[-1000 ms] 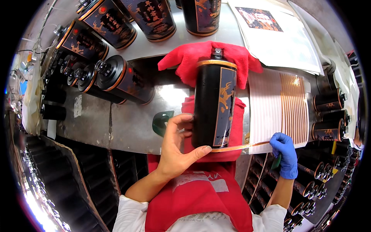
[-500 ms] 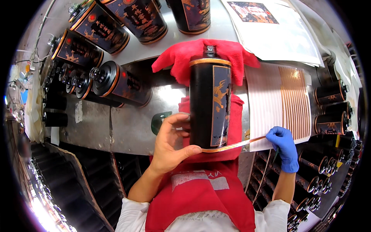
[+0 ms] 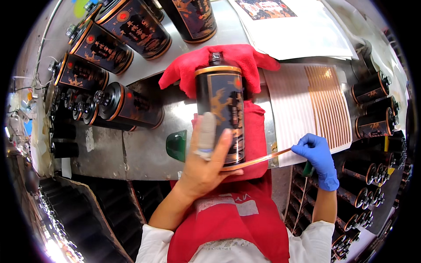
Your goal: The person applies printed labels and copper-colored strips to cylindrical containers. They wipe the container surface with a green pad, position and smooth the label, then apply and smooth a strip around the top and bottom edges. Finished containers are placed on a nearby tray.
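A black bottle [image 3: 221, 101] with gold bands and a dark, gold-figured panel lies on red cloth, its neck on a bunched red towel [image 3: 245, 57]. My bare left hand [image 3: 204, 162] is wrapped round its lower end. One left finger has a grey cover. A thin gold strip [image 3: 263, 158] runs taut from the bottle's base edge to my right hand [image 3: 313, 153], in a blue glove, which pinches the free end. Part of a dark green piece [image 3: 308, 169] shows beneath that hand; whether it is gripped, I cannot tell. Another green flat piece [image 3: 176, 145] lies left of the bottle.
A sheet of gold strips [image 3: 326, 105] lies on the metal table at right, below white papers [image 3: 302, 35]. Similar bottles [image 3: 133, 105] stand or lie at left, with more on the right-hand racks [image 3: 355, 193]. Dark shelving [image 3: 105, 201] is at lower left.
The bottle has rolled, bringing its panel round to the top. My left hand has moved from its left side onto its front. The strip's visible free length has shortened, and my right hand still pinches it.
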Tool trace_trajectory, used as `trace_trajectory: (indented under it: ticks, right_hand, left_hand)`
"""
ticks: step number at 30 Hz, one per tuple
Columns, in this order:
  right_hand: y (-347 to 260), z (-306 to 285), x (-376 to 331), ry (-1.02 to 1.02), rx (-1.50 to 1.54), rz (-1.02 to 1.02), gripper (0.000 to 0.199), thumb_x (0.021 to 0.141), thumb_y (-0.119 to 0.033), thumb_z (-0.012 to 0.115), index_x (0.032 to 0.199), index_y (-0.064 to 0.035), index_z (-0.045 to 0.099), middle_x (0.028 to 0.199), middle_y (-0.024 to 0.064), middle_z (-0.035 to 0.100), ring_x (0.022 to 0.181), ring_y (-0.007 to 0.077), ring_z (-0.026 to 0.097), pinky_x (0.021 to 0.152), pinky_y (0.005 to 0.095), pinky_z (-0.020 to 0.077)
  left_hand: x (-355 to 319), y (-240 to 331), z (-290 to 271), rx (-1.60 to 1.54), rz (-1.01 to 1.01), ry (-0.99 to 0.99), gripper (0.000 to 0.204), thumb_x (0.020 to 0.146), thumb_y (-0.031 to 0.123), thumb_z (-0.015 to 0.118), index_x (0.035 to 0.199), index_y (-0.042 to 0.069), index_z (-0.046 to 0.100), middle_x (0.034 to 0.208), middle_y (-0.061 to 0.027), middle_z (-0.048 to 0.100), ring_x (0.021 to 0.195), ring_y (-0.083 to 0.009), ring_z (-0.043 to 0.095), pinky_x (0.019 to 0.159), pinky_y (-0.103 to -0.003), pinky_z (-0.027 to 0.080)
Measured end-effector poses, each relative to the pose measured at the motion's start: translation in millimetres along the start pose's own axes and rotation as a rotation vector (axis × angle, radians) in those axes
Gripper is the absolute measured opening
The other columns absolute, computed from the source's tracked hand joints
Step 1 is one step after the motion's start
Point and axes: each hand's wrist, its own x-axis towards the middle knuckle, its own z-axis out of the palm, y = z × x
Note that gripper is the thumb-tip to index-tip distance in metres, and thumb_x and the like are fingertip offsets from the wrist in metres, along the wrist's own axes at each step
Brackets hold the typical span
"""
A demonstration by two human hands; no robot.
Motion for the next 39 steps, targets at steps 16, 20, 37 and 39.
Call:
trace_trajectory:
  ticks: [16,20,37,39]
  right_hand:
    - [-34,28,-18,-0.147,0.089,-0.012,0.014,0.070,-0.007,0.075,0.071,-0.0040,0.061,0.063,-0.0054,0.050,0.058,0.0007,0.040,0.052,0.0169,0.0319]
    - [-35,41,-15,-0.208,0.131,-0.069,0.014,0.071,-0.008,0.075,0.072,-0.0024,0.062,0.066,-0.0037,0.051,0.058,0.0018,0.041,0.053,0.0179,0.0339]
    - [-63,78,-18,-0.336,0.135,-0.190,0.011,0.076,-0.007,0.072,0.076,-0.0004,0.064,0.071,-0.0017,0.054,0.058,0.0024,0.045,0.052,0.0186,0.0381]
    - [-66,84,-20,-0.332,0.135,-0.208,0.010,0.076,-0.007,0.072,0.076,-0.0003,0.064,0.070,-0.0014,0.054,0.057,0.0024,0.045,0.052,0.0187,0.0380]
  left_hand:
    - [17,15,-15,0.307,0.122,-0.141,0.094,0.060,0.038,0.082,0.132,-0.007,0.040,0.138,-0.0351,0.026,0.130,-0.0495,0.026,0.106,-0.053,0.019]
    - [-7,-15,1,-0.049,0.027,0.006,0.101,0.064,0.050,0.074,0.137,-0.005,0.031,0.137,-0.0368,0.027,0.128,-0.0509,0.026,0.106,-0.053,0.021]
    - [8,-8,-5,-0.020,0.045,-0.051,0.102,0.064,0.038,0.081,0.139,-0.004,0.026,0.134,-0.0330,0.034,0.125,-0.0478,0.033,0.103,-0.049,0.027]
    - [-2,-17,-7,-0.089,0.047,-0.065,0.110,0.061,0.031,0.084,0.140,-0.008,0.017,0.131,-0.0297,0.042,0.123,-0.0414,0.043,0.101,-0.040,0.034]
